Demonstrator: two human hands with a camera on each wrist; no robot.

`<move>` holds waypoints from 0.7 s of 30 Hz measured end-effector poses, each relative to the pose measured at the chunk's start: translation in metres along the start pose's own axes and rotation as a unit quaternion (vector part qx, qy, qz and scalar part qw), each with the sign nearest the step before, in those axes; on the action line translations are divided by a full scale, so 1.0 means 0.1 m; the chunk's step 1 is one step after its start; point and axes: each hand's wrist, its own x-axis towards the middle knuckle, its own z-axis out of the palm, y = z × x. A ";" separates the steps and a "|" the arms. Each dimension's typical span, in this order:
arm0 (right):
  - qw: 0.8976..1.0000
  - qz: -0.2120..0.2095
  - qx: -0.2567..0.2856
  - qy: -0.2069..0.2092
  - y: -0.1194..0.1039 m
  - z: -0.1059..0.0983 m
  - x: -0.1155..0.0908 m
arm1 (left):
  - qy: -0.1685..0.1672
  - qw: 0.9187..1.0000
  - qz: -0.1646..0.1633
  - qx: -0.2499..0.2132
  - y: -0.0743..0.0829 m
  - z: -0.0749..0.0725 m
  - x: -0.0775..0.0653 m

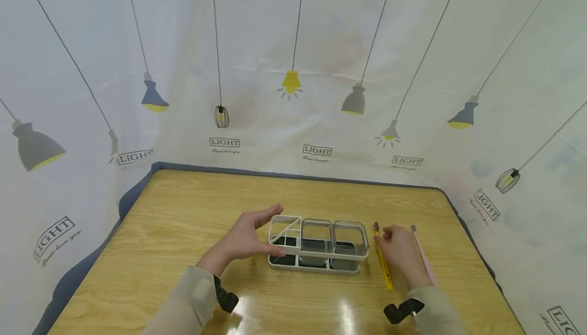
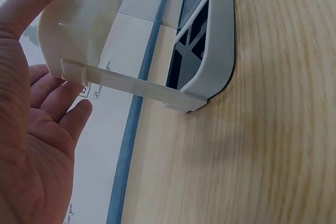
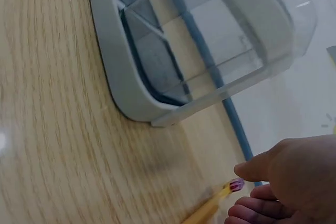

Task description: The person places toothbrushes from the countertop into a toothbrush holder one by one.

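Observation:
A white two-tier toothbrush holder stands on the table, with a divided white section at its left and two clear square cups beside it. My left hand holds the holder's upper left end, thumb at the front and fingers behind. In the left wrist view the fingers meet its white side. To the right of the holder lies a yellow toothbrush, its purplish bristle head up by my right thumb. My right hand hovers at that head, thumb and fingers apart. A pink toothbrush lies just right of this hand.
The wooden table has a dark blue edge along its back. Behind it hangs a white sheet printed with lamps. Black wrist mounts sit on both sleeves.

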 end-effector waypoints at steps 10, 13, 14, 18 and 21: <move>0.997 0.064 -0.007 -0.030 0.05 0.12 0.16 | 0.014 0.999 -0.023 -0.025 0.01 0.01 0.01; 0.996 0.077 0.000 -0.036 0.07 0.14 0.19 | 0.015 0.999 -0.028 -0.020 0.01 0.02 0.02; 0.996 0.079 0.004 -0.039 0.07 0.15 0.20 | 0.016 0.999 -0.029 -0.019 0.00 0.02 0.02; 0.996 0.073 0.012 -0.043 0.08 0.16 0.23 | 0.017 0.999 -0.032 -0.027 -0.01 0.02 0.02; 0.997 0.066 0.011 -0.044 0.09 0.16 0.24 | 0.017 0.998 -0.036 -0.039 -0.04 0.02 0.01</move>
